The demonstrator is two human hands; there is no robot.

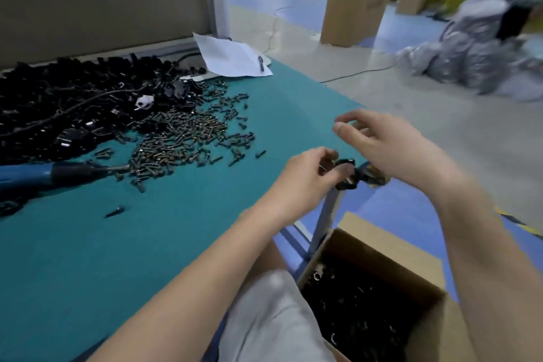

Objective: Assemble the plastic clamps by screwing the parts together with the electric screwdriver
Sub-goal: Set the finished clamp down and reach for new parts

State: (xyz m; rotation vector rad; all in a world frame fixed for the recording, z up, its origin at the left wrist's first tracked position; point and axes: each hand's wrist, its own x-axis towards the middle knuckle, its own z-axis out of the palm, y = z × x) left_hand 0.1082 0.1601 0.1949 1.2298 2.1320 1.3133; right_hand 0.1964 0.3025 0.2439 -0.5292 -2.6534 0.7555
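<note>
I am pinching a black clamp in my left hand's curled fingers, past the bench edge. My right hand is hovering just above the clamp, loosely curled, holding nothing.

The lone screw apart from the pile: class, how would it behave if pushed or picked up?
The screw has a round shank and wider head, so a push would probably roll it in a curve. It looks small and metal, so likely stiff and light. Lying flat on the mat, it may need a fingertip pinch.
</note>
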